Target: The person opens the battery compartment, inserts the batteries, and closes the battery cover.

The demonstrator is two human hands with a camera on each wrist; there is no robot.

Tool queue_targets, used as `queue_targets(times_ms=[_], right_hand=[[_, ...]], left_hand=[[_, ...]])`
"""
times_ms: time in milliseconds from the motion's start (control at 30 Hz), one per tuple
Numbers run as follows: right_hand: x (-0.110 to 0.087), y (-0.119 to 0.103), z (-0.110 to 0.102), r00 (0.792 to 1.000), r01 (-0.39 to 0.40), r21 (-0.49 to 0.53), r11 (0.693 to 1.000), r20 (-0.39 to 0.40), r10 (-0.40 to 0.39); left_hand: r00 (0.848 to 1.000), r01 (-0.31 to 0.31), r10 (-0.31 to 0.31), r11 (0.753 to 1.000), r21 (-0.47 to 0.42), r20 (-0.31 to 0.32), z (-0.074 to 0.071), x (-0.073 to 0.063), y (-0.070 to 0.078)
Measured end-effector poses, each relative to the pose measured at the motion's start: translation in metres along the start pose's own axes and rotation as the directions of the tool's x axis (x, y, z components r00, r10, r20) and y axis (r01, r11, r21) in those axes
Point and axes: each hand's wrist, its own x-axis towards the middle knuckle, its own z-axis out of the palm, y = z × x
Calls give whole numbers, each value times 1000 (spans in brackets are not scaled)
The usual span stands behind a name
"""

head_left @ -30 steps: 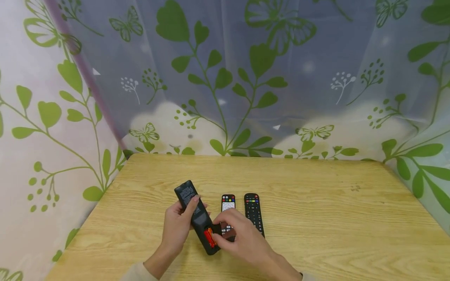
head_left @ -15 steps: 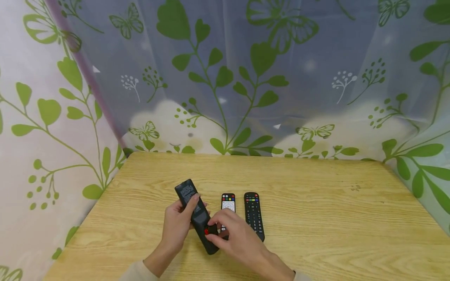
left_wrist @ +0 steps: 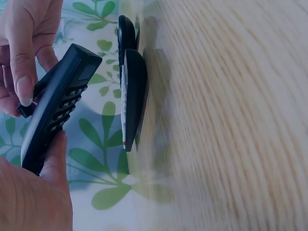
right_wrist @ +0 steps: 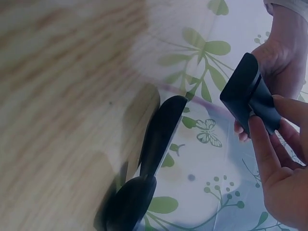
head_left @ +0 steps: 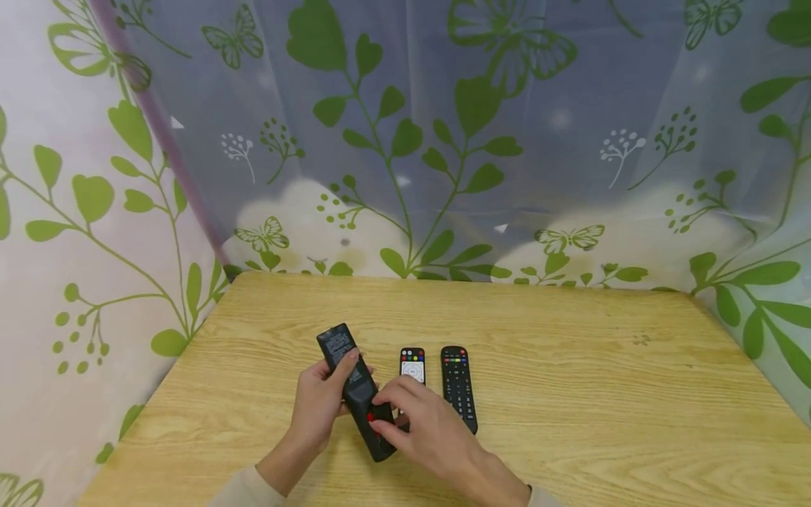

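In the head view a black remote control (head_left: 336, 342) is tilted with its back facing up. My left hand (head_left: 313, 405) grips it, thumb across the back. Low on the remote, a bit of red battery (head_left: 371, 417) shows in the battery compartment. My right hand (head_left: 437, 426) pinches a black battery cover (left_wrist: 29, 109) between thumb and fingers, against the compartment. The left wrist view shows the cover still standing at an angle from the remote at one end. The right hand hides part of the compartment.
Two more remotes lie face up on the wooden table (head_left: 602, 380): one with a white button panel (head_left: 412, 370), partly behind my right hand, and an all-black one (head_left: 457, 380) to its right. Patterned cloth (head_left: 405, 141) hangs behind the table and at its sides.
The right hand has brought the battery cover left, onto the compartment. Much less of the red batteries shows than a second ago. The left hand keeps its grip on the remote.
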Motion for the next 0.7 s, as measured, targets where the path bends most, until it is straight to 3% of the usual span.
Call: queue_targets(times_ms=[300,567,700], right_hand=[[0,-1,-1,999,-27,-1,1000,20,27],[1,1,-3,996,36,80,996,84,-43],[1,2,-3,995,68,75,995,74,-74]], left_hand=[[999,34,-33,999,-17,14,-1,1,-1],[994,90,-87,995,-45,59,-4,3,0],[993,98,-93,994,-54,77,-4,3,2]])
